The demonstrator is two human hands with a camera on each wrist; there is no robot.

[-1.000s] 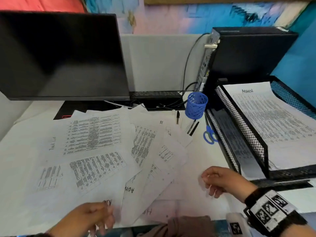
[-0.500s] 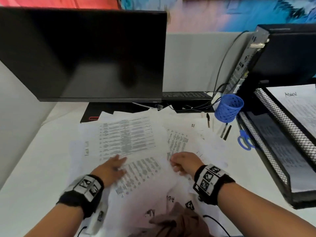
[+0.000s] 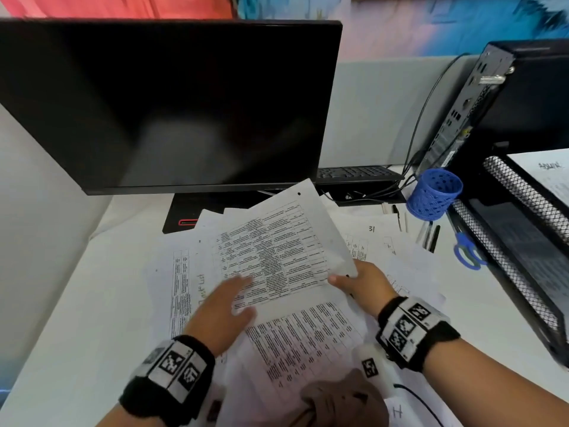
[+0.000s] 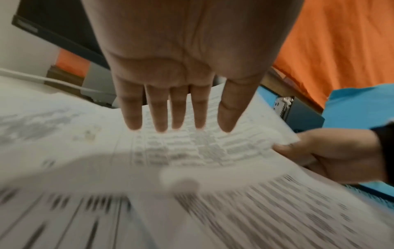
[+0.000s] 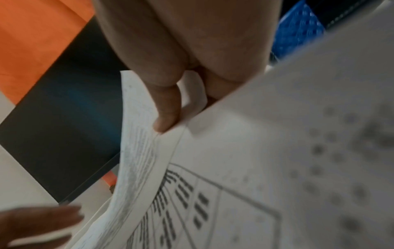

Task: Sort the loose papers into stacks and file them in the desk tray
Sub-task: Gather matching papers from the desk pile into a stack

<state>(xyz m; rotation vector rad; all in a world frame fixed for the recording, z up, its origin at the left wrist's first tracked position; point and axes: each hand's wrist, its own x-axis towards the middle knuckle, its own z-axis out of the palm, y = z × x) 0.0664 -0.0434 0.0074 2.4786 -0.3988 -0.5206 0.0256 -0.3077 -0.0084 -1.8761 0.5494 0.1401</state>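
White and wide, the desk (image 3: 61,303) is carrying a spread of loose papers (image 3: 308,343) in front of a dark monitor (image 3: 172,100), with a grey partition and a bright painted wall standing behind it. One printed sheet (image 3: 277,251) is tilting up off the pile, its far corner rising toward the monitor's lower edge. The right hand (image 3: 363,285) is pinching the near right corner of this sheet, thumb on top and fingers underneath, as the right wrist view is showing. The left hand (image 3: 221,309) is lying flat with straight, slightly spread fingers (image 4: 157,116), grasping nothing, its fingertips reaching onto the near left part of the lifted sheet; whether they are pressing on it or hovering just above cannot be told. At the far right, a black mesh desk tray (image 3: 517,241) is sitting with a filed page (image 3: 548,174) in its upper tier. Just left of the tray, a blue pen cup (image 3: 434,195) is standing upright, with blue-handled scissors (image 3: 468,251) and a few pens (image 3: 431,235) lying near it on the desk
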